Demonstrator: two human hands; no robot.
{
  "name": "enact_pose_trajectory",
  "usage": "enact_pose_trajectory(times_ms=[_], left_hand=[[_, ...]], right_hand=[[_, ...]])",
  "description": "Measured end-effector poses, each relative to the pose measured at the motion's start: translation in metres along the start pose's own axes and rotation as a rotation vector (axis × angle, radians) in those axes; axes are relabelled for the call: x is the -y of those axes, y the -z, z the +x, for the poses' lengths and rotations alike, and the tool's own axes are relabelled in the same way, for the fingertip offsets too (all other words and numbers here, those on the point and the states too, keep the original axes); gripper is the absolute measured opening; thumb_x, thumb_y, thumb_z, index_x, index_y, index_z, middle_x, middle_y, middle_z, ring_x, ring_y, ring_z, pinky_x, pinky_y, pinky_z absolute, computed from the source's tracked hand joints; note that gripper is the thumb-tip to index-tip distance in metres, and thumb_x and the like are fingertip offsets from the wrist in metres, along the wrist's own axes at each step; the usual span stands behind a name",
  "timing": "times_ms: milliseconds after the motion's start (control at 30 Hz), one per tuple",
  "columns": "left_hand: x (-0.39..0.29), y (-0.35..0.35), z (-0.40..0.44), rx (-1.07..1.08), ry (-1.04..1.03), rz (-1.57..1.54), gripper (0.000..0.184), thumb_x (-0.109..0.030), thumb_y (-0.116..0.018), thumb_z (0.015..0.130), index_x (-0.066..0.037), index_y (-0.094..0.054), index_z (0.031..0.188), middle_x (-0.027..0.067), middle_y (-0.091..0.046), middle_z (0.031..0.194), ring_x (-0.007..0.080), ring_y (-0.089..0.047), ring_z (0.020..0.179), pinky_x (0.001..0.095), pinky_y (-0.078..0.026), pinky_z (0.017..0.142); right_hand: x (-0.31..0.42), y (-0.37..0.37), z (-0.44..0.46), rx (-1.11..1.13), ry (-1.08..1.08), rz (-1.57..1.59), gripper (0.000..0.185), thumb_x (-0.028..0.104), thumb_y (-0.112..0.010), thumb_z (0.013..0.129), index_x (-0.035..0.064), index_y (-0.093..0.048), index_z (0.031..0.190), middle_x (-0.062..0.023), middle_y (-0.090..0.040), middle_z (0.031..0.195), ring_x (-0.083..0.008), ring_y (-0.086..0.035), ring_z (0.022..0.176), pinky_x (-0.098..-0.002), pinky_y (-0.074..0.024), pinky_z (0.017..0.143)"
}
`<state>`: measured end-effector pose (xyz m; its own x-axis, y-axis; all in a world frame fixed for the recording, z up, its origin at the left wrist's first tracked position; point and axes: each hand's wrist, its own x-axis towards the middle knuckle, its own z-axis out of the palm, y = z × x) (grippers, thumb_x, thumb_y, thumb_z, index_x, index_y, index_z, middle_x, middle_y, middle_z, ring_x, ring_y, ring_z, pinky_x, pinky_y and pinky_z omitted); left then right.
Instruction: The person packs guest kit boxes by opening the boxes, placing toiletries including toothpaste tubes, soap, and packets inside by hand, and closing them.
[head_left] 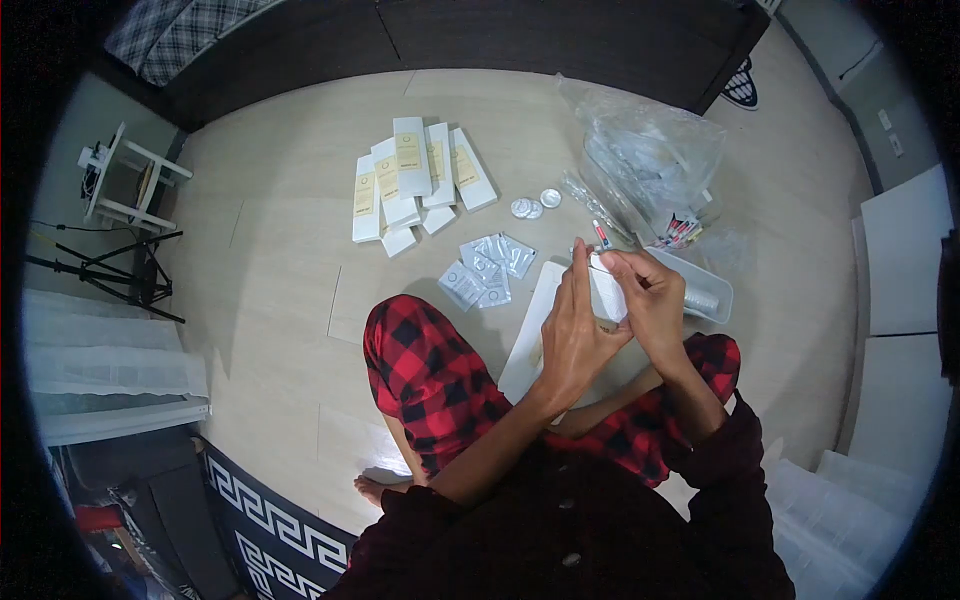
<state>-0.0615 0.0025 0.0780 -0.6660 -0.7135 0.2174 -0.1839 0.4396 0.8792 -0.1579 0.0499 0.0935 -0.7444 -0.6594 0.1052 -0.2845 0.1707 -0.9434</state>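
Note:
A small white piece (607,294), possibly a box or folded card, is held between my two hands in front of my lap. My left hand (574,338) has long straight fingers along its left side, with the thumb bent round its lower end. My right hand (652,300) grips it from the right, thumb and fingers closed near its upper edge. The hands hide most of its shape. Below them lies a long white box or lid (528,335), partly covered by my left hand. A small toothpaste tube (601,234) lies just beyond my fingertips.
White labelled boxes (408,160) are piled on the floor ahead. Nearer lie silvery sachets (487,265) and round tins (526,208). At right are a clear plastic bag (650,150), several small tubes (681,230) and a translucent tray (722,290) with round white items.

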Motion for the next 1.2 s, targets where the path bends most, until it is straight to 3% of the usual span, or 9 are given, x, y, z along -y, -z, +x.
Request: enact_pose_trajectory(times_ms=[367, 633, 767, 867, 933, 1167, 1200], left_hand=[[0.010, -0.004, -0.006, 0.021, 0.008, -0.054, 0.108, -0.012, -0.078, 0.056, 0.000, -0.012, 0.140, 0.0244, -0.043, 0.125, 0.0390, -0.046, 0.113, 0.0422, -0.044, 0.089], [0.012, -0.010, -0.019, 0.079, 0.034, -0.070, 0.101, -0.009, -0.069, 0.061, -0.004, -0.009, 0.142, 0.0235, -0.042, 0.124, 0.0384, -0.045, 0.112, 0.0418, -0.044, 0.089], [0.016, -0.012, -0.023, 0.111, 0.005, -0.072, 0.103, -0.010, -0.070, 0.060, -0.005, -0.009, 0.143, 0.0225, -0.043, 0.123, 0.0381, -0.045, 0.113, 0.0416, -0.043, 0.089], [0.016, -0.013, -0.021, 0.137, 0.028, -0.046, 0.103, -0.011, -0.070, 0.060, -0.004, -0.009, 0.142, 0.0229, -0.043, 0.122, 0.0382, -0.045, 0.113, 0.0411, -0.044, 0.089], [0.014, -0.010, -0.017, 0.109, 0.052, -0.071, 0.103, -0.010, -0.070, 0.059, -0.004, -0.010, 0.142, 0.0238, -0.044, 0.120, 0.0392, -0.046, 0.110, 0.0414, -0.044, 0.088], [0.020, -0.011, -0.017, 0.064, 0.056, -0.029, 0.104, -0.011, -0.074, 0.059, -0.004, -0.011, 0.142, 0.0239, -0.047, 0.116, 0.0404, -0.051, 0.103, 0.0426, -0.046, 0.084], [0.022, -0.011, -0.016, 0.048, 0.068, -0.027, 0.104, -0.012, -0.074, 0.059, -0.004, -0.012, 0.142, 0.0239, -0.047, 0.115, 0.0401, -0.051, 0.104, 0.0425, -0.046, 0.083]], right_hand=[[0.007, 0.003, -0.003, 0.002, 0.146, -0.188, 0.012, 0.008, -0.067, 0.078, 0.0015, -0.069, 0.088, -0.0116, -0.066, 0.077, -0.0123, -0.062, 0.066, -0.0252, -0.0470, 0.060], [-0.016, 0.025, 0.007, 0.354, -0.180, 0.055, 0.012, 0.006, -0.069, 0.078, -0.0028, -0.068, 0.085, -0.0038, -0.066, 0.078, -0.0056, -0.056, 0.069, -0.0203, -0.0450, 0.064], [-0.024, 0.035, 0.009, 0.454, -0.245, 0.195, 0.012, 0.006, -0.069, 0.078, -0.0037, -0.068, 0.084, -0.0040, -0.065, 0.079, -0.0049, -0.056, 0.070, -0.0194, -0.0447, 0.063], [-0.029, 0.036, 0.007, 0.458, -0.194, 0.093, 0.010, 0.005, -0.068, 0.078, -0.0025, -0.068, 0.085, -0.0032, -0.064, 0.076, -0.0066, -0.054, 0.072, -0.0211, -0.0434, 0.063], [-0.026, 0.029, -0.003, 0.286, 0.076, -0.088, 0.011, 0.001, -0.067, 0.076, -0.0016, -0.067, 0.086, -0.0055, -0.060, 0.077, -0.0111, -0.055, 0.072, -0.0233, -0.0438, 0.064], [-0.014, 0.020, -0.023, 0.263, 0.027, -0.073, 0.019, -0.003, -0.062, 0.076, 0.0013, -0.066, 0.095, -0.0092, -0.058, 0.086, -0.0160, -0.057, 0.079, -0.0271, -0.0446, 0.072], [-0.016, 0.014, -0.026, 0.211, 0.179, -0.130, 0.021, -0.003, -0.062, 0.077, 0.0016, -0.065, 0.097, -0.0095, -0.058, 0.086, -0.0162, -0.058, 0.081, -0.0275, -0.0453, 0.072]])
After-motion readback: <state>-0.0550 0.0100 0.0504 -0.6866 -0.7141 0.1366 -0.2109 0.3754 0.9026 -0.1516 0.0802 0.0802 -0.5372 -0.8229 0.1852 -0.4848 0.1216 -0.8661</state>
